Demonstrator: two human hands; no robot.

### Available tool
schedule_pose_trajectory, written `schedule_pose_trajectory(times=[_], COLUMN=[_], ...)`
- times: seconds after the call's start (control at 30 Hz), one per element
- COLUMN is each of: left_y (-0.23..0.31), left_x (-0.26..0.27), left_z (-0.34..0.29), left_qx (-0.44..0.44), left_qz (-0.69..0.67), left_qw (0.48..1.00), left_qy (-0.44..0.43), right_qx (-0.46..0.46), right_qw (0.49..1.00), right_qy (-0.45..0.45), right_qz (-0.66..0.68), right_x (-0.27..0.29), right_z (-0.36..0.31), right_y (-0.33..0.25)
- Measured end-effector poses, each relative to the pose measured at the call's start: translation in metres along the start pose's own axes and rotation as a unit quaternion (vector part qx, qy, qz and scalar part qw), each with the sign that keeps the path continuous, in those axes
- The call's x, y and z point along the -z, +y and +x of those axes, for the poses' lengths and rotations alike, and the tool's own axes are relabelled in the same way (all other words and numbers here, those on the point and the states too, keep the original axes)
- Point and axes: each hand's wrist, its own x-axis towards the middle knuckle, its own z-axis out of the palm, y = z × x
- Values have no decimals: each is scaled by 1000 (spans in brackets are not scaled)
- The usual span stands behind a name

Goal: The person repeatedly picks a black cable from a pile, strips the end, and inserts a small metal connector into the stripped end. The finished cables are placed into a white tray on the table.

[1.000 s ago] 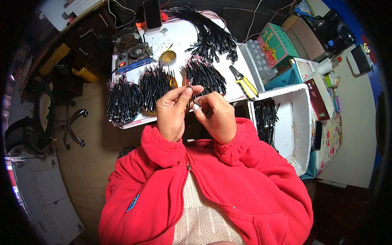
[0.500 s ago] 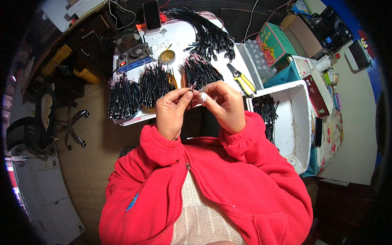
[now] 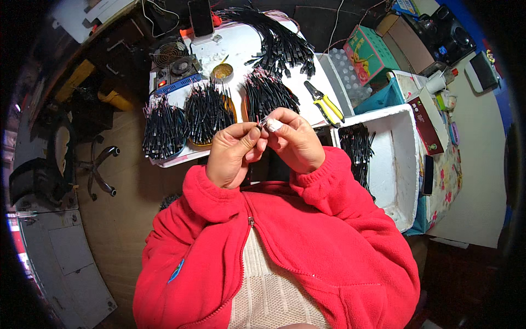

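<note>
My left hand point(image 3: 234, 153) pinches a thin dark cable, its bared wire ends point(image 3: 262, 123) poking up between thumb and forefinger. Against those wires press the fingertips of my right hand point(image 3: 298, 143), closed in a pinch; a white wrap covers one of its fingertips. Both hands meet just in front of the table's near edge. Beyond them stand upright bundles of black cables with pinkish wire tips: a left bundle point(image 3: 164, 127), a middle bundle point(image 3: 208, 112) and a right bundle point(image 3: 268, 97). Most of the held cable is hidden by my fingers.
Yellow-handled wire strippers point(image 3: 324, 103) lie on the white table point(image 3: 241, 52). Behind the bundles are a round tin point(image 3: 222, 73), a blue-fronted device point(image 3: 178, 82) and a phone point(image 3: 200, 17). Loose black cables point(image 3: 279, 46) spread at the back. A white foam box point(image 3: 408, 164) with cables stands right.
My right hand has moved left and closed in on the wire ends, its fingers now pinching beside my left fingertips. My left hand has shifted only slightly.
</note>
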Motion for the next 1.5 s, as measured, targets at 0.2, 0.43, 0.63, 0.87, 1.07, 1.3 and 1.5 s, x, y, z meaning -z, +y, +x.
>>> schedule_pose_trajectory(times=[0.2,0.43,0.63,0.87,1.07,1.3,1.5], left_y=[6,6,12,27,32,46,48], left_x=[3,10,16,17,33,43,40], left_z=[2,10,15,12,37,51,55], left_qx=[67,56,22,-15,13,20,15], left_qz=[-21,-5,108,162,56,-48,-37], left_qw=[997,998,992,987,997,998,999], left_qy=[-18,-42,-53,21,59,39,29], right_qx=[39,-32,-75,-216,-135,-135,-132], right_qw=[983,996,995,967,955,969,979], right_qy=[8,-80,-48,-24,-43,-123,-88], right_qz=[-181,-36,44,-132,-262,-166,-131], right_x=[-7,-1,14,19,43,19,11], right_z=[-2,10,17,43,117,120,120], right_y=[-12,-19,-1,-14,-55,-36,-33])
